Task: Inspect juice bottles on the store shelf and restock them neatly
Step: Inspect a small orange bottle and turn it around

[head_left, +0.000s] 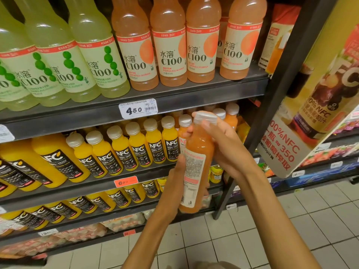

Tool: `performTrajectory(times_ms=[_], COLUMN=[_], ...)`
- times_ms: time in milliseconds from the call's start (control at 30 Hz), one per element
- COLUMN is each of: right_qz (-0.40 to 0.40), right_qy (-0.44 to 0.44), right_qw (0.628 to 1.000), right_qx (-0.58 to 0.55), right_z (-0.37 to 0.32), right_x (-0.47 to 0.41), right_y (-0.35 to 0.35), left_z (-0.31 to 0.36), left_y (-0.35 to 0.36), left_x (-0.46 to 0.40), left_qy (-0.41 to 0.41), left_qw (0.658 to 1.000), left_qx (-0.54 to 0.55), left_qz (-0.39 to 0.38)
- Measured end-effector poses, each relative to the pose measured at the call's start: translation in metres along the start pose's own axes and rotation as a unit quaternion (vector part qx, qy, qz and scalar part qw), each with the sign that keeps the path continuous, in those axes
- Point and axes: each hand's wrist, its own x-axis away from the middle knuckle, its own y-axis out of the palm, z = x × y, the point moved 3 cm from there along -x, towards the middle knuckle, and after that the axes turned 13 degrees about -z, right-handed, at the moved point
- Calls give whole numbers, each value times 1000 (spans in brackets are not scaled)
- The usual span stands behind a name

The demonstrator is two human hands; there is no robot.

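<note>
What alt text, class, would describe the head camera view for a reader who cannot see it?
Two hands, left hand low and right hand near the cap, hold an orange juice bottle before a store shelf of green and pink C100 bottles above yellow NFC bottles.

We hold one bottle point(196, 167) in front of the shelving, our left hand point(174, 183) at its lower part and our right hand point(223, 144) at its neck and cap. Behind it, the middle shelf point(93, 188) carries a row of NFC bottles point(120, 150) along its front edge. Above, the upper shelf point(174, 96) carries C100 bottles point(171, 51), with a price tag point(138, 109) on its front edge. A hanging sign point(318, 105) lies to the right of the shelf post.
</note>
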Motion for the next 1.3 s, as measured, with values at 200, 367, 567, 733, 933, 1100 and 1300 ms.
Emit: performTrajectory(times_ms=[200, 367, 567, 733, 933, 1100, 1300], right_qz=[8, 79, 30, 28, 28, 59, 115], right_qy=[-9, 16, 26, 9, 17, 29, 54], right_qw=[1000, 993, 998, 999, 991, 991, 986], right_qx=[-13, 87, 41, 20, 131, 114, 105], right_z=[1, 1, 3, 11, 28, 48, 58], right_x=[-3, -4, -6, -10, -4, -3, -14], right_y=[-3, -13, -22, -29, -42, -61, -90], left_z=[-7, -4, -7, -24, -42, -56, -68], left_y=[4, 9, 0, -2, -7, -15, -17], left_x=[-7, -12, -22, -38, -45, -68, -100], left_qy=[-61, 15, -20, -86, -54, -97, -170], left_qw=[998, 991, 999, 996, 991, 987, 981], left_qx=[-16, -131, -36, 25, -91, -82, 63], left_qz=[-14, 29, -8, -1, 77, 101, 67])
